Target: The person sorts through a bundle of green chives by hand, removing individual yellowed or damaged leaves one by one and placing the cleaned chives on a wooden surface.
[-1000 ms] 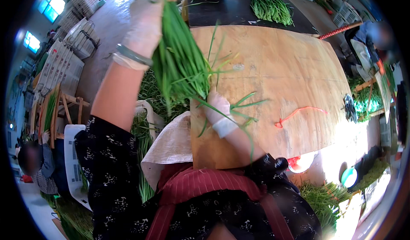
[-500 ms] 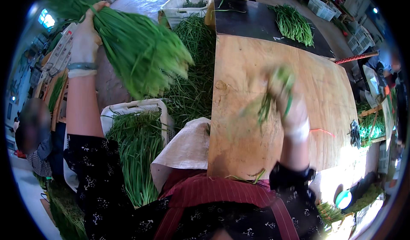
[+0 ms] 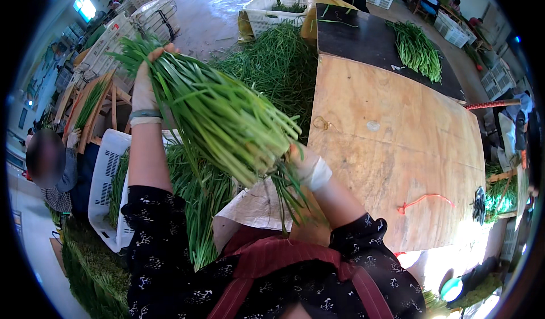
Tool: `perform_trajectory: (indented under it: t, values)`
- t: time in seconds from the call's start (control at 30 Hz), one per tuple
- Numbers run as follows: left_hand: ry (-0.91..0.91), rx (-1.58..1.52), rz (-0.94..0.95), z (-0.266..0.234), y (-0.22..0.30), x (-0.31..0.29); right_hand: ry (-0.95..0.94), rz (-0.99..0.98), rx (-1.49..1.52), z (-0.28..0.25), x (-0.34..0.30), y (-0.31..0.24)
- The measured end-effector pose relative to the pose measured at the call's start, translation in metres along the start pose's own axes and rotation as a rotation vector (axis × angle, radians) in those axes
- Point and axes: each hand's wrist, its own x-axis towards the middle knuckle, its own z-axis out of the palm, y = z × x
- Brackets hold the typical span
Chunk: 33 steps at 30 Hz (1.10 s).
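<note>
Slanting left of the counter point(image 3: 392, 160), a green bundle point(image 3: 221, 106) is grasped by the left hand point(image 3: 146, 86); the right hand point(image 3: 306, 166) is seen beside its stems point(image 3: 265, 151), grip indiscernible.

Here's the left hand point(image 3: 149, 83) gripping a thick, fanned bundle of long, flat green leaves point(image 3: 221, 109), slanting down toward the right hand point(image 3: 304, 163) at its pale stem ends! Alongside, a thin red string point(image 3: 426, 200) lies on the tan plywood tabletop point(image 3: 386, 143).

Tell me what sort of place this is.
Likely a vegetable-packing workshop: there are white plastic crates, a big heap of loose, chive-like greens and a plywood worktop.
</note>
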Motion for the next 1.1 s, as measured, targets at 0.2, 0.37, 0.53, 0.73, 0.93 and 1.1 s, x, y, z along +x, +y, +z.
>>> perform_trajectory:
  t: [0.2,0.37,0.53,0.73,0.93,1.1]
  values:
    - [-0.136,-0.150,-0.063,-0.030,-0.003,-0.002,0.122,0.209,-0.197,0.053,-0.026,-0.037]
    - [0.121,-0.145,0.024,-0.018,-0.001,-0.011,0.306,0.399,-0.243,0.023,-0.094,-0.032]
    - [-0.040,-0.180,0.156,-0.014,0.034,-0.021,0.783,-0.490,-0.019,-0.037,-0.135,-0.061]
    - [-0.245,-0.252,0.077,-0.007,0.026,-0.014,0.344,-0.026,-0.638,0.048,0.030,-0.116]
    - [-0.139,-0.272,0.150,0.016,0.013,-0.025,0.288,-0.511,-1.244,0.053,0.073,-0.056]
    - [-0.065,-0.223,0.164,-0.030,0.026,-0.023,0.265,-0.406,-0.336,0.054,0.038,-0.049]
